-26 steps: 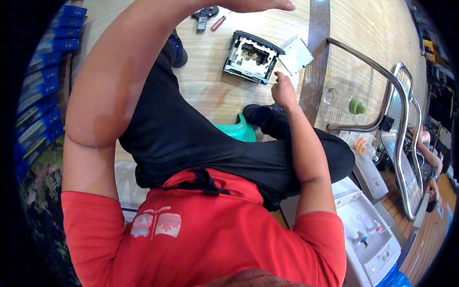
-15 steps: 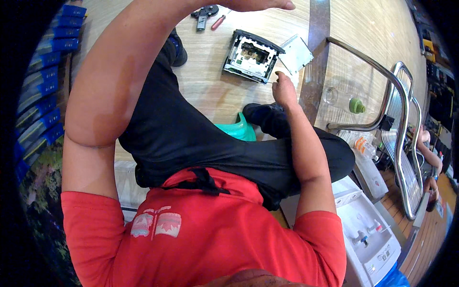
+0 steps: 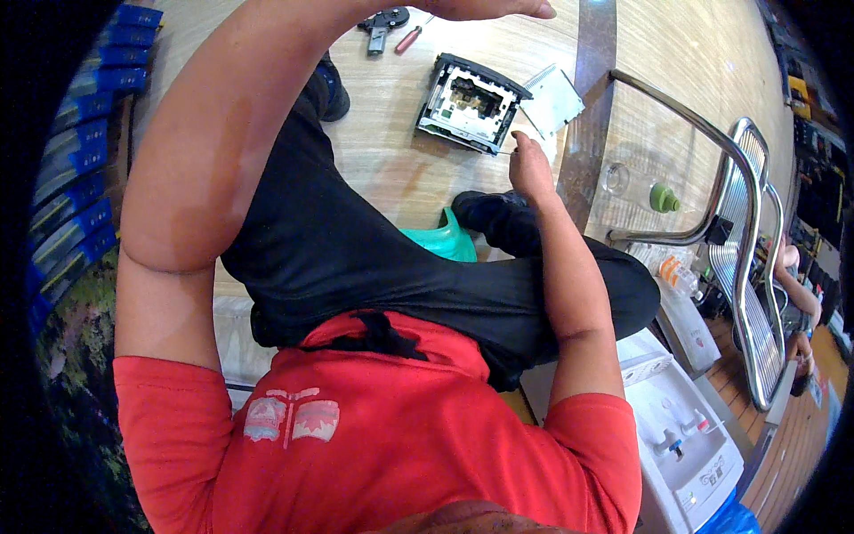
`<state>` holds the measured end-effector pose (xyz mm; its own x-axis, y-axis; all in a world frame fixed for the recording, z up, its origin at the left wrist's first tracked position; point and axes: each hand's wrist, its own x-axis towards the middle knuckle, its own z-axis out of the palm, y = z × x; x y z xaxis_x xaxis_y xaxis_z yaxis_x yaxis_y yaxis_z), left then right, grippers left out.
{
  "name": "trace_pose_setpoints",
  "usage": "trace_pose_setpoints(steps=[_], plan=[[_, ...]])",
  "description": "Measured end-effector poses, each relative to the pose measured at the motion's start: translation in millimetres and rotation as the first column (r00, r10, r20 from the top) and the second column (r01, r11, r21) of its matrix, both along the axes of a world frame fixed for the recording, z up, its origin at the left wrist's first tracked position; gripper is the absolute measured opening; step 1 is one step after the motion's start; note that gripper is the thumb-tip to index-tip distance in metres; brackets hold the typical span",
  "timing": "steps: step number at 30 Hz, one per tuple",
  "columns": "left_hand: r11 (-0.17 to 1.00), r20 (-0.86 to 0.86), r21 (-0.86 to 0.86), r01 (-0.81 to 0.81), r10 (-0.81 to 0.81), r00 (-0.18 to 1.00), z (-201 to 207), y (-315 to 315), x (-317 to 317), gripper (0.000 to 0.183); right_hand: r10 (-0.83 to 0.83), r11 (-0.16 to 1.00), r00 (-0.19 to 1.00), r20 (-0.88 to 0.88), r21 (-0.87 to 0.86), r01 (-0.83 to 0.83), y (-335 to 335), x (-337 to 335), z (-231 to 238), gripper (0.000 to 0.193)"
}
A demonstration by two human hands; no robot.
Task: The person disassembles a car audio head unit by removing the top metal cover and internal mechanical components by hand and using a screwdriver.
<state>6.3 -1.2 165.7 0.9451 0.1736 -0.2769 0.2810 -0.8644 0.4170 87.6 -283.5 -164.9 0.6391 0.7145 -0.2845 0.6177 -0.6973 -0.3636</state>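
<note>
An opened electronic unit, like a car stereo (image 3: 469, 107), lies on the floor with its black front panel away from me and its metal frame and inner parts showing. My right hand (image 3: 531, 169) is beside its near right corner, closed around a thin rod-like tool (image 3: 504, 152) whose tip points at the unit's edge; the handle is hidden in the fingers. Across the top edge reaches my left hand (image 3: 489, 7), mostly cut off; one digit is stretched out, and nothing shows in it. A flat metal cover plate (image 3: 553, 100) lies right of the unit.
A red-handled screwdriver (image 3: 408, 40) and a black and grey tool (image 3: 382, 31) lie at the far left. A clear bottle with a green cap (image 3: 663, 198) lies at right, near a steel-framed bench (image 3: 747, 258). A green plastic piece (image 3: 445, 240) sits between my legs.
Almost nothing differs. My right hand has shifted very slightly, staying at the unit's corner; my left hand stays at the top edge.
</note>
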Motion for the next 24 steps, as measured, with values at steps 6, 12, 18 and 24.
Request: trace_pose_setpoints(steps=[6, 12, 18, 24], plan=[[0.998, 0.109, 0.046, 0.035, -0.040, 0.993, -8, 2, -7, 0.035, -0.088, 0.983, 0.992, -0.088, -0.170, 0.072, 9, -1, 9, 0.036], [0.999, 0.085, -0.041, 0.009, -0.005, 0.996, -2, 0, -9, 0.035, -0.037, 0.993, 0.995, -0.094, -0.112, 0.027, 10, 0, 8, 0.036], [0.995, 0.198, 0.084, 0.050, -0.066, 0.978, -4, -7, -8, 0.035, -0.049, 0.998, 0.997, -0.051, -0.030, 0.048, 1, 1, -4, 0.034], [0.998, 0.078, 0.061, -0.027, 0.022, 0.997, -6, -6, -7, 0.035, -0.044, 0.990, 0.996, -0.081, -0.140, 0.033, 12, -1, 12, 0.037]])
